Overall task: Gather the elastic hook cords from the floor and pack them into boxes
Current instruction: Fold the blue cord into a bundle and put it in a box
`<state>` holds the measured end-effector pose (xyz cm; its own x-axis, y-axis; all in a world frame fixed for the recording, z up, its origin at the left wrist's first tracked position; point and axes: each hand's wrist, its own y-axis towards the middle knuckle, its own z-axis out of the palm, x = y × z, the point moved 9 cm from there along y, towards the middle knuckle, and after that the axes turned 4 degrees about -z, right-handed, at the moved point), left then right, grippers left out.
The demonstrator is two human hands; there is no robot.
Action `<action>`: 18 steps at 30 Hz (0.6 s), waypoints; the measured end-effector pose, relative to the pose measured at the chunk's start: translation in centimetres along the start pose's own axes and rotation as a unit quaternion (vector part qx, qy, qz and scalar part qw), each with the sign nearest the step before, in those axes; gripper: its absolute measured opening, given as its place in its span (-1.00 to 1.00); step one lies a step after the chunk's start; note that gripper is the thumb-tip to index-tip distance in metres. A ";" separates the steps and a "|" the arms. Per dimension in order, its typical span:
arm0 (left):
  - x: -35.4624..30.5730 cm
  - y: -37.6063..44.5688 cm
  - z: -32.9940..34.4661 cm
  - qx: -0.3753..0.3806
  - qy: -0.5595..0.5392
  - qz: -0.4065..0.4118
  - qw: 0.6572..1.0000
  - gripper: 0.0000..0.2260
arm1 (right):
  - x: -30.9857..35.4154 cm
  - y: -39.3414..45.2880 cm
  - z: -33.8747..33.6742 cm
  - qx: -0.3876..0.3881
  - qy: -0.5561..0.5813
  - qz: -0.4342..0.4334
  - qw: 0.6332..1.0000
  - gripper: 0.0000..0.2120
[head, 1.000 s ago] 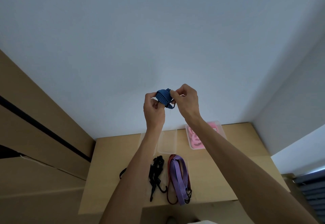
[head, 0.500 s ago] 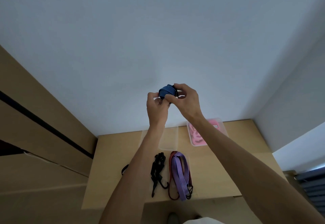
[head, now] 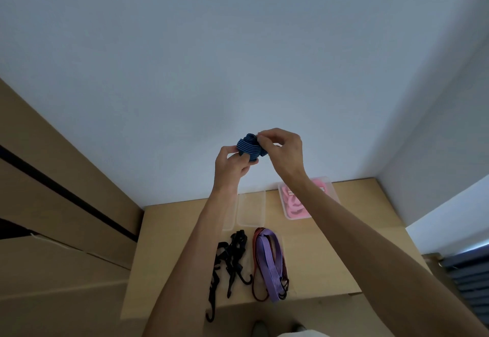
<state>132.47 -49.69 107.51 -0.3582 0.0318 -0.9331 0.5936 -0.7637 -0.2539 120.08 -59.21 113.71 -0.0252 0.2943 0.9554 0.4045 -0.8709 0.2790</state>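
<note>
Overhead, blue cord (head: 248, 148) coiled tighter.

You have no readable text in front of you here. The only thing that looks like a label is a small pale strip with reddish marks on the clear plastic box holding pink cords (head: 329, 191), at the far right of the light wooden worktop (head: 370, 231); its marks are too small and blurred for you to make out any letters or numbers. You will find no print, brand, number or sign on anything else in view.
</note>
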 end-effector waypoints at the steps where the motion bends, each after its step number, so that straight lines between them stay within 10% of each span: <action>1: -0.1 -0.1 0.2 0.009 0.001 0.005 1.000 -0.73 | 0.2 0.2 -0.2 -0.015 -0.011 -0.004 1.000 -0.91; 18: -1.3 -0.6 0.4 0.010 0.023 0.091 0.996 -0.81 | 2.0 1.3 0.6 0.043 -0.090 -0.029 0.995 -0.88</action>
<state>132.27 -49.53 108.97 -0.2121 -0.0791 -0.9740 0.6305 -0.7726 -0.0745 121.11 -59.56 115.96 0.1100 0.4155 0.9029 0.4847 -0.8155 0.3162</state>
